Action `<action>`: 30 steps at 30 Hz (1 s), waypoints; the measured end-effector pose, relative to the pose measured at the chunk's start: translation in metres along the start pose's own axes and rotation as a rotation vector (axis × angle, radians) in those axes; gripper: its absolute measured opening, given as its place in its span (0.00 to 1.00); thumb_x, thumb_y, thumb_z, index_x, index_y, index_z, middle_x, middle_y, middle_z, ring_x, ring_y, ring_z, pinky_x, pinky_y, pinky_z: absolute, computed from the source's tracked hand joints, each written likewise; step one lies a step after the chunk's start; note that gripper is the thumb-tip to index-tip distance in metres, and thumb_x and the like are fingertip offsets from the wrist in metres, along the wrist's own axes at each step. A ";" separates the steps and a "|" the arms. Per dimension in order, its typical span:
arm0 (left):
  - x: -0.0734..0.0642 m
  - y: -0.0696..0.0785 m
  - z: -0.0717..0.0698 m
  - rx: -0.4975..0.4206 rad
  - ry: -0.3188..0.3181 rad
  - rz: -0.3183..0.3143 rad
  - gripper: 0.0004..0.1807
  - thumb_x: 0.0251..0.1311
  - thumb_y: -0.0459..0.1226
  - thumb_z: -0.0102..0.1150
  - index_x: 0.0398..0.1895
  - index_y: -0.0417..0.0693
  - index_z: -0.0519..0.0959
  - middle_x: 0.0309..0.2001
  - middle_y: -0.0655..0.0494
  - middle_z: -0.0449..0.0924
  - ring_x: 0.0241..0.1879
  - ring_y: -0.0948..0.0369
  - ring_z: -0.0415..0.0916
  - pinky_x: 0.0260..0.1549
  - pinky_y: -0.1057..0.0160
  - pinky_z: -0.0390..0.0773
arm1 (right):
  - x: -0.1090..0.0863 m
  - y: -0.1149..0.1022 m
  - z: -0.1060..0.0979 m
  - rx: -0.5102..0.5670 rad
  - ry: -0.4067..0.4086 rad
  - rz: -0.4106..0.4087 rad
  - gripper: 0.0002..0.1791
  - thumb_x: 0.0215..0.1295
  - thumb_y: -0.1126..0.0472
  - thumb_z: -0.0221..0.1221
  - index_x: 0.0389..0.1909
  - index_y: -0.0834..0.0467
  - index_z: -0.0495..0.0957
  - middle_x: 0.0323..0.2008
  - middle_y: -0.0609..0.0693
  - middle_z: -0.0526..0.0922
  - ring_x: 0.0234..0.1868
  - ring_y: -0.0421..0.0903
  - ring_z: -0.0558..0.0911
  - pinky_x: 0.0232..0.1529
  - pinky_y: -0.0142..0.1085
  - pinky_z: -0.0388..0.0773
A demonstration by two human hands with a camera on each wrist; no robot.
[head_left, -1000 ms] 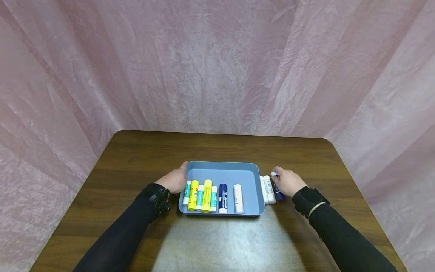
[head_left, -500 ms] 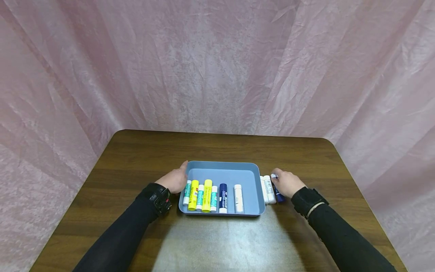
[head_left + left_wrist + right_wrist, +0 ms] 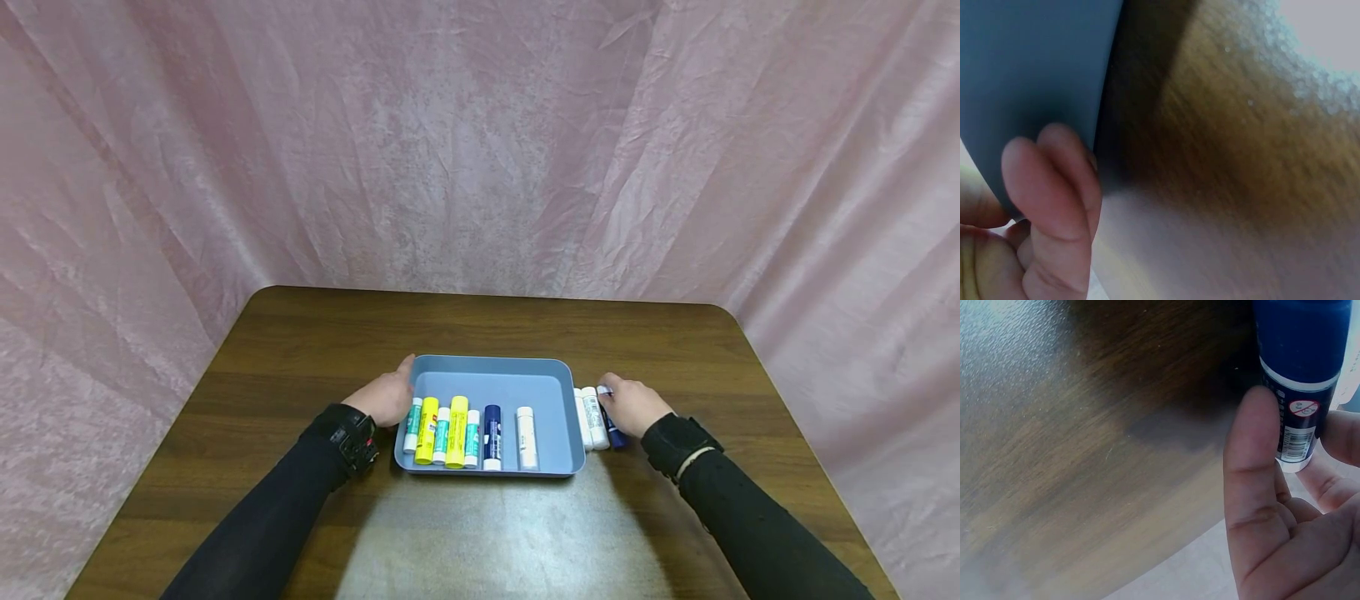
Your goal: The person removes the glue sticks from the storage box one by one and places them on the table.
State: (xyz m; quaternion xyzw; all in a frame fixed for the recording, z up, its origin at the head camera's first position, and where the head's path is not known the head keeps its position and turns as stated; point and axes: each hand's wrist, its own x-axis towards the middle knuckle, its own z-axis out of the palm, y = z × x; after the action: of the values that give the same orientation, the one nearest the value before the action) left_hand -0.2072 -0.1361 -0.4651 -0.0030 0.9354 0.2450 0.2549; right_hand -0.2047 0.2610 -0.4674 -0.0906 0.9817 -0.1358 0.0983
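Observation:
A blue-grey tray (image 3: pixel 487 379) lies on the table, its left side gripped by my left hand (image 3: pixel 384 398); the left wrist view has the curled fingers (image 3: pixel 1047 187) against the tray's outer wall. On the right, my right hand (image 3: pixel 637 406) pinches a dark blue glue stick (image 3: pixel 1302 337) between thumb and fingers, its white end pointing toward the back. Two white glue sticks (image 3: pixel 595 421) lie between that one and the tray. Inside the tray, a row holds green-and-white sticks (image 3: pixel 412 427), yellow sticks (image 3: pixel 457 432), a dark blue stick (image 3: pixel 492 437) and a white stick (image 3: pixel 527 438).
The wooden table (image 3: pixel 480 321) has rounded far corners, with a pink curtain (image 3: pixel 480 167) hanging behind it. Within the tray, a gap separates the dark blue stick from the white one. Bright glare lies on the table in front of the tray.
My right hand has shifted slightly left and toward me, bringing the blue glue stick closer against the white ones. The left hand and tray have stayed put.

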 end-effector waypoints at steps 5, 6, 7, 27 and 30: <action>0.000 0.000 0.000 -0.003 -0.002 -0.002 0.36 0.80 0.41 0.37 0.83 0.50 0.35 0.33 0.49 0.80 0.19 0.57 0.71 0.22 0.62 0.71 | -0.001 -0.001 -0.001 0.000 -0.002 0.002 0.15 0.76 0.60 0.53 0.55 0.64 0.76 0.45 0.64 0.86 0.39 0.54 0.84 0.47 0.56 0.81; 0.000 0.000 0.000 -0.001 -0.002 -0.001 0.36 0.80 0.41 0.37 0.83 0.49 0.35 0.32 0.49 0.80 0.19 0.57 0.72 0.22 0.63 0.71 | -0.001 -0.001 -0.001 0.000 -0.003 -0.001 0.15 0.76 0.60 0.53 0.55 0.64 0.76 0.45 0.64 0.86 0.39 0.54 0.84 0.47 0.56 0.81; 0.000 0.001 0.000 0.000 -0.003 -0.002 0.36 0.80 0.41 0.36 0.83 0.50 0.35 0.31 0.49 0.80 0.19 0.57 0.72 0.22 0.63 0.71 | -0.001 -0.002 -0.002 0.000 -0.005 0.001 0.15 0.76 0.60 0.53 0.55 0.64 0.76 0.45 0.64 0.86 0.39 0.54 0.84 0.47 0.55 0.81; 0.001 -0.002 0.001 0.007 0.001 0.013 0.36 0.80 0.41 0.37 0.83 0.48 0.35 0.28 0.49 0.79 0.18 0.57 0.71 0.22 0.62 0.71 | -0.001 -0.002 -0.001 0.011 -0.034 0.022 0.16 0.77 0.60 0.51 0.58 0.64 0.76 0.47 0.64 0.85 0.42 0.55 0.84 0.50 0.56 0.80; 0.001 -0.002 0.001 0.014 0.000 0.011 0.36 0.80 0.41 0.36 0.83 0.48 0.35 0.27 0.49 0.78 0.17 0.58 0.70 0.22 0.62 0.71 | 0.000 -0.002 0.000 0.007 -0.027 0.016 0.16 0.77 0.60 0.52 0.57 0.65 0.76 0.47 0.64 0.85 0.42 0.55 0.84 0.50 0.56 0.80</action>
State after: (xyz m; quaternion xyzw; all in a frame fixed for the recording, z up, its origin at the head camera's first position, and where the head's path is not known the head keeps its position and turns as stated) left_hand -0.2076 -0.1371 -0.4669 0.0036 0.9371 0.2398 0.2535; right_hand -0.2042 0.2595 -0.4671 -0.0841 0.9805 -0.1374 0.1129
